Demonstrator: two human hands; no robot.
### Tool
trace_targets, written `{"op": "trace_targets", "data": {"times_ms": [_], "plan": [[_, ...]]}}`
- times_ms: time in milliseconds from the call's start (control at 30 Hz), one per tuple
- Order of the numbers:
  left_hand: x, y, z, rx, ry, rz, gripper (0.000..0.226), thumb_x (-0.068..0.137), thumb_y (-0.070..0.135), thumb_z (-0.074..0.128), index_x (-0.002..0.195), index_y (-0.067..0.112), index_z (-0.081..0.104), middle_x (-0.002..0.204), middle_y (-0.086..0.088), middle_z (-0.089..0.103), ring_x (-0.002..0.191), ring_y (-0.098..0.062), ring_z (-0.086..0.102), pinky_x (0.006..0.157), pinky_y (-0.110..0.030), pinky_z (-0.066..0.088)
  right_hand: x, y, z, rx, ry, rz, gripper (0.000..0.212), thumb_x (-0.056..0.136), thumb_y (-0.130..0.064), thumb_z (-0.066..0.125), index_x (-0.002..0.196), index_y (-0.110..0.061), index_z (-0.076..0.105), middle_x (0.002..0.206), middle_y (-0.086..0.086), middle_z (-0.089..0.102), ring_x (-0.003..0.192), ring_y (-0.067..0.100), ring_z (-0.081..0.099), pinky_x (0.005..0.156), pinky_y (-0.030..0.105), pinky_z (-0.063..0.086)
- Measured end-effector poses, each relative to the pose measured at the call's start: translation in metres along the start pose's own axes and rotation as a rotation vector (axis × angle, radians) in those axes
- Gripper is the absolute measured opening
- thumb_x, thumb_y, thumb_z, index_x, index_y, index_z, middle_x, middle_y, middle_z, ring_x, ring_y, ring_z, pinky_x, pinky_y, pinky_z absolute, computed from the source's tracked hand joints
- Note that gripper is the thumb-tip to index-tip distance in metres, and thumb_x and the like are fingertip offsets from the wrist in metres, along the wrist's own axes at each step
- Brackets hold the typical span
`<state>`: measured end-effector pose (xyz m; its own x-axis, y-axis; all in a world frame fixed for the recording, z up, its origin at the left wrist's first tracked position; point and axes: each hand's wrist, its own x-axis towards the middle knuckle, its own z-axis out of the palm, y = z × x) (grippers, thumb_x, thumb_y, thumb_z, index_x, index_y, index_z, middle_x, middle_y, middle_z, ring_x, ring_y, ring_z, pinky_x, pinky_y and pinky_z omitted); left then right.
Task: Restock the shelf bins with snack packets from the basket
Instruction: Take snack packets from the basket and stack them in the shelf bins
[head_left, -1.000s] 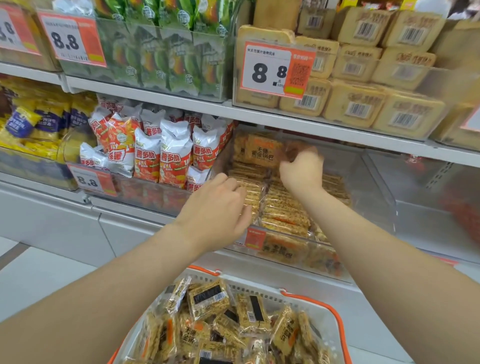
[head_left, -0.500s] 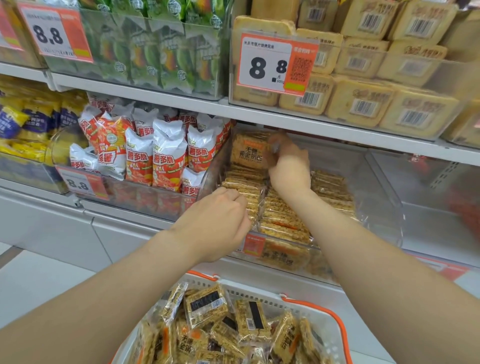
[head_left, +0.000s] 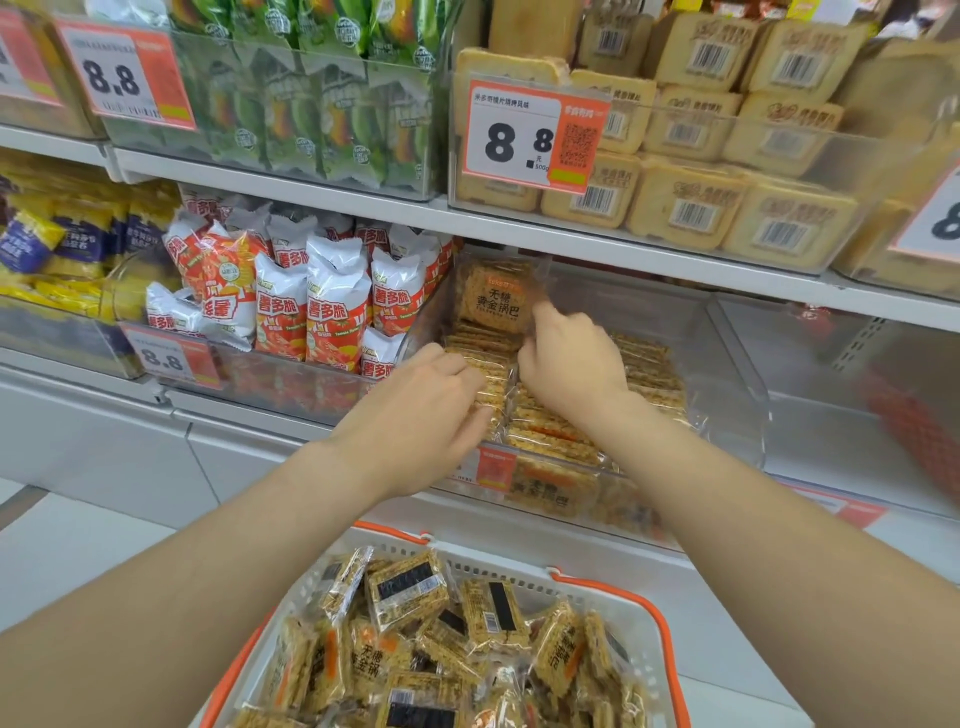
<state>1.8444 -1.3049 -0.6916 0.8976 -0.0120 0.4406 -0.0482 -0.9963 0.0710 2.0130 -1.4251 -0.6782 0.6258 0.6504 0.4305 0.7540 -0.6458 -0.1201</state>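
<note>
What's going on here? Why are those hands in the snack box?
A person is filling a shelf bin with cracker packets. Their left hand grips the front row of packets in the clear bin. Their right hand reaches to the back, fingertips against an upright packet. Below, the basket holds many more of the same crackers, so there is plenty left to put away.

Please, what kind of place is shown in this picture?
Most likely a snack aisle in a grocery shop: white shelves carry clear bins of wrapped snacks, price tags reading 8.8 hang on the bin fronts, and an orange-rimmed basket holds rice-cracker packets.
</note>
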Motion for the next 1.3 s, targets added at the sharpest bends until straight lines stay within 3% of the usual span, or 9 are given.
{"op": "trace_targets", "data": {"times_ms": [167, 333, 500, 633, 700, 833, 1000, 1233, 1300], "plan": [[-0.017, 0.010, -0.031, 0.008, 0.036, -0.063, 0.030, 0.099, 0.050, 0.052, 0.080, 0.028, 0.062, 0.072, 0.013, 0.059, 0.073, -0.013, 0.057, 0.061, -0.036, 0.052, -0.033, -0.014, -0.027, 0.001, 0.134, -0.212, 0.035, 0.093, -0.016, 0.054, 0.125, -0.014, 0.068, 0.104, 0.007, 0.072, 0.093, 0.029, 0.066, 0.074, 0.043, 0.058], [-0.054, 0.019, -0.039, 0.070, -0.208, -0.162, 0.046, 0.090, 0.053, 0.051, 0.058, 0.020, 0.049, 0.052, 0.003, 0.050, 0.054, -0.020, 0.055, 0.057, -0.033, 0.052, -0.071, -0.043, -0.060, 0.116, -0.135, -0.444, 0.019, 0.079, -0.024, 0.046, 0.074, -0.023, 0.065, 0.068, -0.002, 0.065, 0.064, 0.025, 0.060, 0.060, 0.040, 0.056], [-0.083, 0.019, -0.008, 0.100, -0.730, -0.200, 0.026, 0.096, 0.046, 0.058, 0.083, 0.025, 0.067, 0.083, 0.005, 0.064, 0.082, -0.023, 0.064, 0.066, -0.032, 0.050, -0.103, -0.073, -0.054, -0.086, -0.647, -0.609, 0.017, 0.082, -0.014, 0.052, 0.077, -0.016, 0.069, 0.070, 0.005, 0.065, 0.058, 0.020, 0.052, 0.049, 0.029, 0.043], [-0.115, 0.028, 0.024, 0.057, -0.980, -0.175, 0.021, 0.096, 0.027, 0.054, 0.084, 0.016, 0.067, 0.076, 0.003, 0.060, 0.081, -0.025, 0.062, 0.069, -0.036, 0.053, -0.135, -0.087, -0.040, -0.173, -0.869, -0.590, 0.024, 0.087, -0.009, 0.053, 0.064, -0.012, 0.055, 0.063, 0.007, 0.055, 0.056, 0.025, 0.049, 0.049, 0.036, 0.044], [-0.132, 0.036, 0.039, 0.010, -1.119, -0.188, 0.022, 0.097, 0.023, 0.053, 0.104, 0.016, 0.073, 0.089, 0.000, 0.066, 0.087, -0.025, 0.066, 0.080, -0.042, 0.059, -0.147, -0.092, -0.035, -0.213, -0.956, -0.579, 0.028, 0.091, -0.009, 0.053, 0.063, -0.013, 0.049, 0.065, 0.005, 0.052, 0.056, 0.025, 0.048, 0.052, 0.037, 0.045], [-0.158, 0.058, 0.060, 0.048, -1.387, -0.115, 0.065, 0.097, 0.033, 0.074, 0.155, 0.022, 0.047, 0.147, -0.001, 0.056, 0.127, -0.028, 0.060, 0.095, -0.039, 0.053, -0.162, -0.098, -0.028, -0.240, -1.020, -0.577, 0.029, 0.095, -0.011, 0.050, 0.067, -0.011, 0.052, 0.068, 0.005, 0.054, 0.059, 0.026, 0.049, 0.052, 0.033, 0.042], [-0.171, 0.064, 0.076, 0.139, -1.399, -0.080, 0.082, 0.087, 0.047, 0.084, 0.153, 0.017, 0.046, 0.141, -0.003, 0.061, 0.124, -0.030, 0.061, 0.100, -0.044, 0.055, -0.168, -0.102, -0.031, -0.269, -1.037, -0.597, 0.024, 0.097, -0.009, 0.047, 0.074, -0.012, 0.053, 0.072, 0.005, 0.054, 0.058, 0.023, 0.046, 0.048, 0.032, 0.036], [-0.143, 0.051, 0.063, -0.050, -1.304, -0.203, 0.063, 0.095, 0.038, 0.077, 0.151, 0.021, 0.052, 0.152, 0.001, 0.051, 0.134, -0.028, 0.053, 0.102, -0.037, 0.048, -0.170, -0.099, -0.041, -0.264, -1.029, -0.559, 0.028, 0.099, -0.012, 0.049, 0.071, -0.013, 0.048, 0.072, 0.005, 0.052, 0.059, 0.024, 0.045, 0.050, 0.032, 0.040], [-0.129, 0.043, 0.053, -0.143, -1.212, -0.260, 0.055, 0.095, 0.039, 0.077, 0.144, 0.023, 0.059, 0.134, 0.006, 0.059, 0.119, -0.022, 0.058, 0.095, -0.034, 0.048, -0.167, -0.096, -0.045, -0.258, -0.999, -0.508, 0.030, 0.099, -0.013, 0.051, 0.069, -0.014, 0.047, 0.072, 0.004, 0.050, 0.059, 0.023, 0.047, 0.052, 0.032, 0.041]]}}
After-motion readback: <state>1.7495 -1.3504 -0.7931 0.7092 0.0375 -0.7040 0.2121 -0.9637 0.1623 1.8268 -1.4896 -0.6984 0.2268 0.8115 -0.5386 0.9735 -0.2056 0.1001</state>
